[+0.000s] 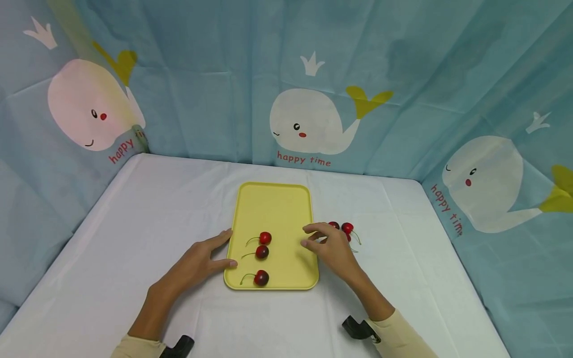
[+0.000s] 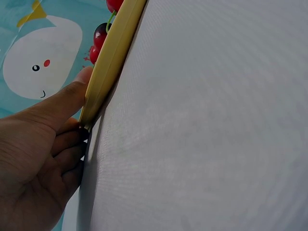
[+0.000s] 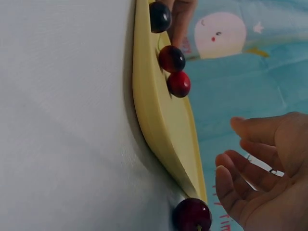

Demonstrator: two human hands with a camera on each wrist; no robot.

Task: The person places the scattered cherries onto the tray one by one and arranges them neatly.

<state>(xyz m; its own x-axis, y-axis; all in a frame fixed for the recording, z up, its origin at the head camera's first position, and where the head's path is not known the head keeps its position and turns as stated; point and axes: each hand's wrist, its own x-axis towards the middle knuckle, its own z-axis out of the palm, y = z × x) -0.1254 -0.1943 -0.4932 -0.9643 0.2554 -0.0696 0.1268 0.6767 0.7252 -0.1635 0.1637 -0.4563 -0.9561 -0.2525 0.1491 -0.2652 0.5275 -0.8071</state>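
Observation:
On the white cloth lies a yellow tray (image 1: 277,209), its left rim held by my left hand (image 1: 197,261). The left thumb (image 2: 83,77) presses the rim while the other fingers curl against its outer side. Three dark red cherries with green stems sit in the tray: an upper cherry (image 1: 265,238), a middle cherry (image 1: 261,252) and a lower cherry (image 1: 261,278). My right hand (image 1: 333,251) hovers over the tray's right edge, thumb and fingers apart with nothing between them, as the right wrist view (image 3: 264,168) also shows.
Several more cherries lie on the cloth right of the tray, one cherry (image 1: 347,227) in plain sight and others partly hidden behind the right hand. A blue curtain (image 1: 201,114) printed with whales surrounds the white table (image 1: 134,223) at the back and sides.

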